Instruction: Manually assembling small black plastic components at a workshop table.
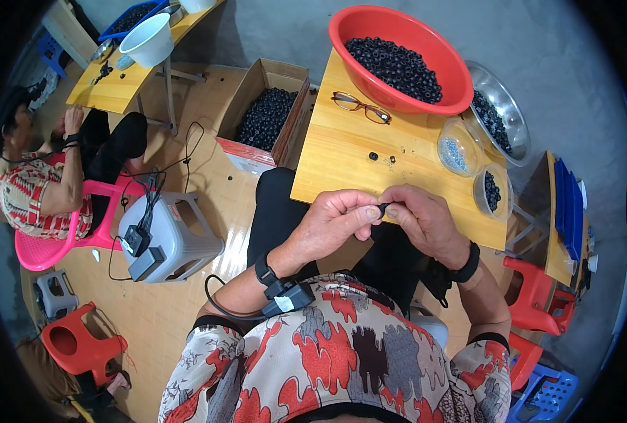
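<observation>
My left hand (336, 224) and my right hand (427, 220) meet just off the near edge of the wooden table. Pinched between their thumbs and fingers is a small black round part (382, 209), mostly covered by the fingertips, so its exact kind is unclear. Beyond them on the tabletop lie a loose black ring-like piece (373, 156) and a few tiny bits (392, 159). To the right stand a clear tub of small pale bluish pieces (454, 154) and a clear tub of black parts (493, 192).
A red basin (461, 84) heaped with black parts and a steel bowl (516, 116) sit at the table's far side, near brown glasses (361, 107). Left of the table is a carton (246, 156) of black parts. A grey stool (190, 240) carries cables; another person (52, 190) sits farther left.
</observation>
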Tool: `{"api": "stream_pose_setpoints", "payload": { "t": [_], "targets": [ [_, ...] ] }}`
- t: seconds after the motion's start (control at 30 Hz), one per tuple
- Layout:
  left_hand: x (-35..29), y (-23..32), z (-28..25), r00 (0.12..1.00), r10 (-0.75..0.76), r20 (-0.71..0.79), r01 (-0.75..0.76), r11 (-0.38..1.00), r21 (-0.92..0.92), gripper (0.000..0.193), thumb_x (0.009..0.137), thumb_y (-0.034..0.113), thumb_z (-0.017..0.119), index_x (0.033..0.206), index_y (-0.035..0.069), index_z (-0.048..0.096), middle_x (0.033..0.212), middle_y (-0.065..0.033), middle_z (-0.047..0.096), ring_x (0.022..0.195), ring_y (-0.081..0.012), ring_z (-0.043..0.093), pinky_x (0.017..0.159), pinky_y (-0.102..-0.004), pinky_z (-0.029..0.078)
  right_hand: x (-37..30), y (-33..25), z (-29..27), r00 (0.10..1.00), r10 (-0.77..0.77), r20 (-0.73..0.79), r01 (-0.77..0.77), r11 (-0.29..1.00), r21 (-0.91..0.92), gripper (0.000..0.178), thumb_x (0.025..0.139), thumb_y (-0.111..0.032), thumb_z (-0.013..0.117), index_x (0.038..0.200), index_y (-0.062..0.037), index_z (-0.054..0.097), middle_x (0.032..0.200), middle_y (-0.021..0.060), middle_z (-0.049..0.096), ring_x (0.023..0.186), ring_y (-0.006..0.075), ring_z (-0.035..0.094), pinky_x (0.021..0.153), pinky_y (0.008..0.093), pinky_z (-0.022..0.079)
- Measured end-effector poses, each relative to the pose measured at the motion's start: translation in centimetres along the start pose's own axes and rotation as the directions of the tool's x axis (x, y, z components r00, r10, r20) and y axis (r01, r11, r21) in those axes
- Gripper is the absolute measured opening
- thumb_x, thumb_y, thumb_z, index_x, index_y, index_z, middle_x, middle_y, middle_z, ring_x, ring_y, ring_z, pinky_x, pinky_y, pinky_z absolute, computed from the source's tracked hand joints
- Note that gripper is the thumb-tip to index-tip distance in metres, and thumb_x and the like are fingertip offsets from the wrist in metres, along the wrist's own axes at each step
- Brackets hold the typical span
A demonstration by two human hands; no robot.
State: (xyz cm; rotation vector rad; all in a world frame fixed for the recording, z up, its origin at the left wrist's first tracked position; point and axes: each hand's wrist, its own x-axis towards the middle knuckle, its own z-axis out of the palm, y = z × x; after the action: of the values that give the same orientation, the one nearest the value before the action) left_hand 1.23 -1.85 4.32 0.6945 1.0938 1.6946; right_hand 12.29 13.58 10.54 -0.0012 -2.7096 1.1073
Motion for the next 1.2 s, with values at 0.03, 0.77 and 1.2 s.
{"api": "stream_pose_setpoints", "payload": {
  "t": [0.03,0.77,1.2],
  "targets": [
    [0.0,-0.1,0.0,1.000,-0.009,0.004,0.009,1.000,-0.015,0.020,0.092,0.014,0.056,0.101,-0.003,0.063,0.078,-0.0022,0.063,0.065,-0.0047,0.055,0.065,-0.0201,0.047,0.1,0.1,-0.2,1.000,0.000,0.000,0.000,1.000,0.000,0.015,0.085,-0.006,0.058,0.099,-0.0025,0.058,0.083,0.0121,0.061,0.075,0.0260,0.062,0.067,0.0319,0.049],
    [0.1,-1.2,0.3,0.996,0.019,-0.082,-0.021,0.999,-0.024,0.021,0.094,0.017,0.052,0.100,0.000,0.063,0.075,0.0008,0.058,0.065,-0.0045,0.050,0.062,-0.0195,0.043,0.0,0.1,0.6,0.989,-0.119,-0.091,0.102,0.979,-0.175,0.027,0.077,-0.020,0.069,0.098,-0.0046,0.061,0.077,0.0078,0.057,0.065,0.0226,0.058,0.059,0.0313,0.046],
    [0.2,-0.6,0.1,0.994,0.013,-0.108,-0.007,0.998,0.059,0.021,0.094,0.015,0.051,0.099,-0.001,0.064,0.081,-0.0010,0.063,0.070,-0.0041,0.054,0.065,-0.0192,0.046,0.9,0.0,1.8,0.963,-0.260,0.075,0.231,0.646,-0.727,0.037,0.067,-0.040,0.068,0.073,-0.0093,0.050,0.066,0.0043,0.043,0.061,0.0207,0.050,0.055,0.0336,0.037]
  ]
}}
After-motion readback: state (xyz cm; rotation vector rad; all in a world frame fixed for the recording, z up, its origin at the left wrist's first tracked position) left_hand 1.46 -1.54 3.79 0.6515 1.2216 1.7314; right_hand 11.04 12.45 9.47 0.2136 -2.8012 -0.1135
